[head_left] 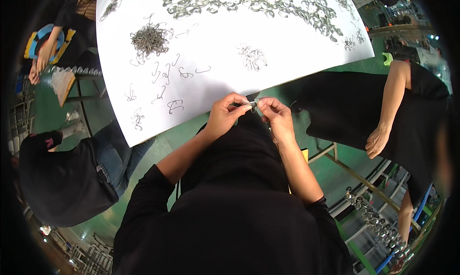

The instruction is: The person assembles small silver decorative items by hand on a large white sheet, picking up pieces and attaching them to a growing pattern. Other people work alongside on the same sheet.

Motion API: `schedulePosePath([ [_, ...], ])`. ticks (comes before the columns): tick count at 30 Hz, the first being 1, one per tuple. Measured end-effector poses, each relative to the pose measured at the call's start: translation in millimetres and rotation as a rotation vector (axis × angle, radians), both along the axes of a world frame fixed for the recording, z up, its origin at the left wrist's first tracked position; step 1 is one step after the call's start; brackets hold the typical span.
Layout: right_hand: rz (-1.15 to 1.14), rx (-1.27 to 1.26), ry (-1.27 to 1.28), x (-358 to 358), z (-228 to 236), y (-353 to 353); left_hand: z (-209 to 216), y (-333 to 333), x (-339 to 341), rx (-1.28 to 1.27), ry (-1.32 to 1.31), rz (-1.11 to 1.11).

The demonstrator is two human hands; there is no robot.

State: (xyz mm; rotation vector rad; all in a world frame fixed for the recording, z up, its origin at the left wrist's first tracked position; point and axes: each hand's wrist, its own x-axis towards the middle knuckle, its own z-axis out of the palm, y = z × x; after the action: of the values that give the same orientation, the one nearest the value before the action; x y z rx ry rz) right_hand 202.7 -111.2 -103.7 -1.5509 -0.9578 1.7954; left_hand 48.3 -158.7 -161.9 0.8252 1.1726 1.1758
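At the near edge of the white table [211,90], my left hand [225,114] and my right hand [279,118] meet with thumbs and fingertips pinched together. Between them is a small shiny curved metal piece [253,104], partly covered by the fingers, so its exact kind does not show. Loose dark S-shaped wire hooks [176,106] lie scattered on the table to the left of my hands. A small cluster of thin wire hooks [253,58] lies beyond them.
A dense heap of dark wire hooks [151,39] sits farther left. Many shiny curved metal pieces [249,1] spread across the far side. People in black stand or sit at both sides, one with a lowered hand [378,141] at right. Metal racks [371,191] stand lower right.
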Motion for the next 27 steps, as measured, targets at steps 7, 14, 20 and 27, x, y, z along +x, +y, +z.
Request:
schedulePosePath([
  [7, -0.118, 0.4, -0.151, -4.1, -17.0, -5.7, 10.6, 15.4, 5.9, 0.073, -0.003, -0.031],
  [14, 0.097, 0.716, -0.309, 4.3, 12.0, -2.4, -23.6, 136.2, -48.9, 0.31, 0.554, 0.21],
  [20, 0.149, 0.678, -0.266, 14.9, 10.6, 3.3, -41.9, 255.1, -91.5, 0.351, 1.253, 0.364],
  [27, 0.206, 0.701, -0.279, 17.1, 18.0, 11.3, -50.8, 286.2, -110.6, 0.325, 1.559, 0.236],
])
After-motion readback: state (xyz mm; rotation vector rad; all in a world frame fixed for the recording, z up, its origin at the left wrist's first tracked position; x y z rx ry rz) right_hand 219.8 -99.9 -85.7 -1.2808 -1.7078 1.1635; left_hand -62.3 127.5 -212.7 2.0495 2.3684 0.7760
